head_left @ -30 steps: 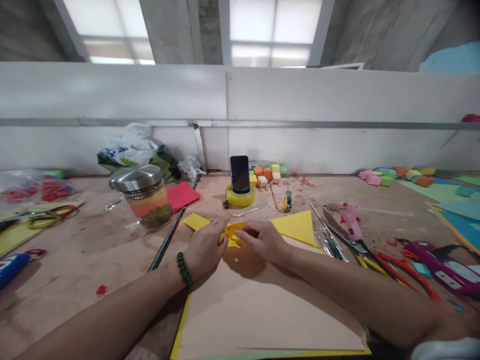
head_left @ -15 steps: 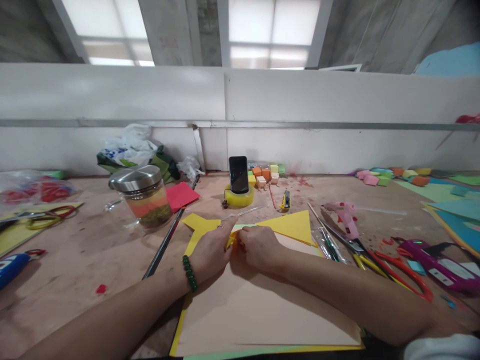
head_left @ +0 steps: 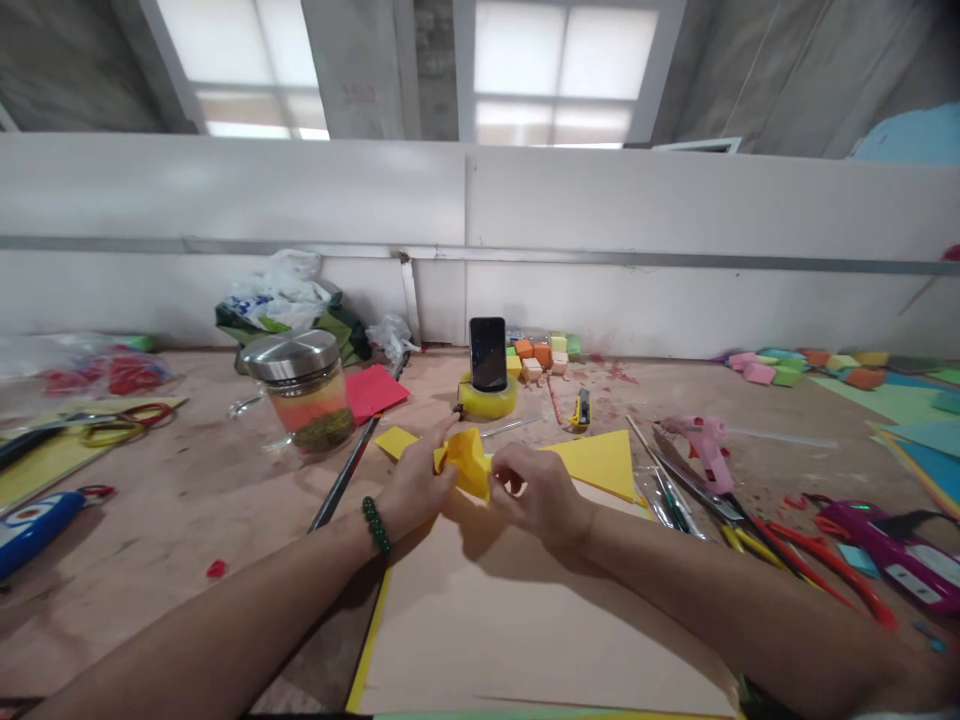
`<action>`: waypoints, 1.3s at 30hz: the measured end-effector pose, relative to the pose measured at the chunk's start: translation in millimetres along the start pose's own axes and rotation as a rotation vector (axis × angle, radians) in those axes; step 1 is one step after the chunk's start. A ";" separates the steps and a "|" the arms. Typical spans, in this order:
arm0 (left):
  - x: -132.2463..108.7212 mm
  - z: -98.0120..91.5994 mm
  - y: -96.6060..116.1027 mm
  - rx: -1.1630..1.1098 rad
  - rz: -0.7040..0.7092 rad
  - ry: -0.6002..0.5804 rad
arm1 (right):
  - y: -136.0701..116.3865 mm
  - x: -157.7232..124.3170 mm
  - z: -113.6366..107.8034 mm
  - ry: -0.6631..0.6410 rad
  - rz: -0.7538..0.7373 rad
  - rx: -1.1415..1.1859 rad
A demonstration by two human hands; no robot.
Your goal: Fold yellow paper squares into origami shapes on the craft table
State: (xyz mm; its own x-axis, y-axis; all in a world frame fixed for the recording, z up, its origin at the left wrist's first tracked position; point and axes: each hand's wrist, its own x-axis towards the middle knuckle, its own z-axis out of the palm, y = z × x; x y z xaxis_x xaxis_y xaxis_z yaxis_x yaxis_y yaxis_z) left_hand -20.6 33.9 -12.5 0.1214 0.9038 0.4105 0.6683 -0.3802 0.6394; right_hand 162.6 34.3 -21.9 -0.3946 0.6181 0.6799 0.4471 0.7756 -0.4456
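A small folded piece of yellow paper (head_left: 469,462) is held up between my two hands. My left hand (head_left: 420,478), with a green bead bracelet (head_left: 376,525) at its wrist, pinches the paper's left side. My right hand (head_left: 541,492) pinches its lower right edge, thumb and fingers curled together. Both hands are over a stack of pale paper sheets (head_left: 540,620) with yellow edges. A flat yellow paper triangle (head_left: 600,462) lies just beyond my right hand. Another yellow paper piece (head_left: 395,442) shows past my left hand, partly covered by it.
Ahead, a phone (head_left: 488,352) leans on a yellow tape roll (head_left: 487,400), near small coloured blocks (head_left: 536,355) and a cutter (head_left: 580,408). A lidded glass jar (head_left: 304,395) stands left. Right are a pink glue gun (head_left: 701,445), red-handled scissors (head_left: 832,560) and a purple tool (head_left: 885,550).
The yellow paper, mostly hidden between my hands before, now shows raised and opened out. My right hand has moved slightly away from the left. The whole view has shifted a little.
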 end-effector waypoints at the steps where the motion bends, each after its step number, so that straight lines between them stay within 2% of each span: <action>1: 1.0 -1.5 -0.3 -0.014 0.003 0.029 | 2.0 2.7 -0.9 0.015 0.101 0.116; 4: 3.6 -6.6 -0.3 0.013 0.025 0.096 | 11.1 11.5 -1.8 0.044 0.439 0.421; 6: 4.6 -9.9 0.1 0.077 0.035 0.110 | 17.9 15.9 -0.9 0.012 0.631 0.559; 8: 4.4 -12.4 0.8 0.159 0.042 0.091 | 22.8 18.3 0.7 -0.030 0.754 0.631; 10: 2.3 -13.4 1.2 0.246 0.061 0.045 | 24.4 19.3 2.3 -0.036 0.795 0.650; 14: -9.1 -9.7 0.8 0.364 0.201 -0.109 | 19.0 19.1 2.0 -0.016 0.727 0.607; 16: -15.2 -6.8 0.4 0.367 0.310 -0.158 | 15.1 18.2 0.4 -0.089 0.655 0.595; 18: -17.5 -5.6 0.8 0.343 0.354 -0.161 | 12.5 16.6 -1.1 -0.181 0.602 0.564; 20: -14.4 -7.5 1.9 0.301 0.290 -0.137 | 11.9 15.0 -2.2 -0.226 0.598 0.510; 23: -2.9 -14.8 3.6 0.179 0.117 -0.070 | 14.2 14.5 -5.0 -0.296 0.655 0.424; 26: 6.7 -21.0 2.6 0.007 0.027 -0.102 | 18.2 19.4 -12.2 -0.437 0.642 0.388; 28: 8.2 -21.2 0.5 -0.104 0.019 -0.171 | 20.4 25.7 -18.8 -0.378 0.559 0.443; 30: 5.6 -18.2 -1.3 -0.194 0.043 -0.246 | 20.7 31.9 -24.4 -0.217 0.475 0.507; 32: 0.7 -13.8 -1.2 -0.242 0.088 -0.323 | 18.6 35.2 -26.8 -0.180 0.431 0.546; 36: -8.7 -6.6 4.5 -0.192 0.153 -0.431 | 9.5 29.6 -22.0 -0.497 0.422 0.511; 37: -9.9 -5.5 5.9 -0.167 0.155 -0.444 | 7.0 26.7 -20.0 -0.536 0.417 0.460; 39: -10.8 -3.8 7.3 -0.126 0.153 -0.451 | 2.4 21.1 -16.8 -0.529 0.379 0.343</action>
State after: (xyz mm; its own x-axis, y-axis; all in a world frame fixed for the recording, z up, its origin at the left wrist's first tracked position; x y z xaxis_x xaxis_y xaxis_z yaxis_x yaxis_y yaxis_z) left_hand -19.8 20.6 -9.8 0.5358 0.8200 0.2012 0.5272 -0.5111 0.6789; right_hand 168.8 47.1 1.2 -0.6361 0.7637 0.1098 0.3876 0.4394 -0.8104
